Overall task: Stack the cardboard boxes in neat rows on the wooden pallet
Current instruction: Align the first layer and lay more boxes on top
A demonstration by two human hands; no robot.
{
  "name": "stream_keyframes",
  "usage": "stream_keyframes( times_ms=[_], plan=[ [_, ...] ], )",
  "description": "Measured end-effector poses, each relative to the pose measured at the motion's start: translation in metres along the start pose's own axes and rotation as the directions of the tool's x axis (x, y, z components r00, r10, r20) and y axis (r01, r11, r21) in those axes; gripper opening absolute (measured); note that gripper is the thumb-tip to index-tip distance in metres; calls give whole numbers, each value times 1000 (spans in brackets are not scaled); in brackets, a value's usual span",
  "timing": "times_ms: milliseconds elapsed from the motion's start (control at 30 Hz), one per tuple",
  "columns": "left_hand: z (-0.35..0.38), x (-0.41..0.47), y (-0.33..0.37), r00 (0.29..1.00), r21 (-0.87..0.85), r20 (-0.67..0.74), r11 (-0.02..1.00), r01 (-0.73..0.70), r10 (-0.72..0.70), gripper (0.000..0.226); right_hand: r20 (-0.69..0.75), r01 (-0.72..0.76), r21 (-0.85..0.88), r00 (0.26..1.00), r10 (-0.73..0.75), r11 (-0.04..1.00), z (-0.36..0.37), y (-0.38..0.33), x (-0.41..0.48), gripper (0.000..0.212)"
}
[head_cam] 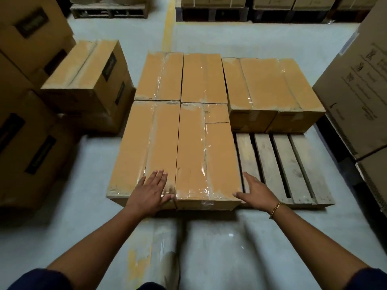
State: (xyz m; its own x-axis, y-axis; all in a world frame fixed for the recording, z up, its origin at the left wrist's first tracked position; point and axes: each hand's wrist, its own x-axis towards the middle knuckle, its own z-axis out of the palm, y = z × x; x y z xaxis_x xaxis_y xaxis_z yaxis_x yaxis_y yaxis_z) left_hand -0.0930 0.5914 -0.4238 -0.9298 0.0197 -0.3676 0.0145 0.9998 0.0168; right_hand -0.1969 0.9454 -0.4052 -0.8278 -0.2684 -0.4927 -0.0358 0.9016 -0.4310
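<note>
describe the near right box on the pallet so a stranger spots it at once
Find the wooden pallet on the floor. In its near row of two long boxes, take the right box, next to the bare slats. Only its top shows a small rectangular flap outline at the far right corner.

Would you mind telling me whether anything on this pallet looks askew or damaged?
The near right box has a separate rectangular flap piece at its far right corner, unlike the other lids. The far right pair sits slightly nearer than the boxes beside it, leaving that row uneven.
</note>
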Motion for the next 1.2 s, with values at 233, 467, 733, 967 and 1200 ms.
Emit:
stream_keyframes(
  times_ms=[233,467,733,967,1200],
  plan=[
    [-137,-106,-4,994,-167,-11,981,103,-106,130,48,43,20,998,-44,999,-76,-98,-86,86],
    [-259,-201,-45,970,-284,-87,939,196,-229,113,87,140,56,986,-145,989,-139,-221,-164,81],
    [-340,-234,-162,936,-418,-112,871,259,-332,94,72,174,150,980,-186,973,-162,-377,-151,77],
    [-367,-222,-274,927,-425,-32,845,325,-373,101,86,156,266,979,-184,951,-152,-487,-97,76],
    [-391,-139,-343,900,-507,7,775,378,-435,107,122,157,298,972,-201,942,-173,-547,-5,71]
  ],
)
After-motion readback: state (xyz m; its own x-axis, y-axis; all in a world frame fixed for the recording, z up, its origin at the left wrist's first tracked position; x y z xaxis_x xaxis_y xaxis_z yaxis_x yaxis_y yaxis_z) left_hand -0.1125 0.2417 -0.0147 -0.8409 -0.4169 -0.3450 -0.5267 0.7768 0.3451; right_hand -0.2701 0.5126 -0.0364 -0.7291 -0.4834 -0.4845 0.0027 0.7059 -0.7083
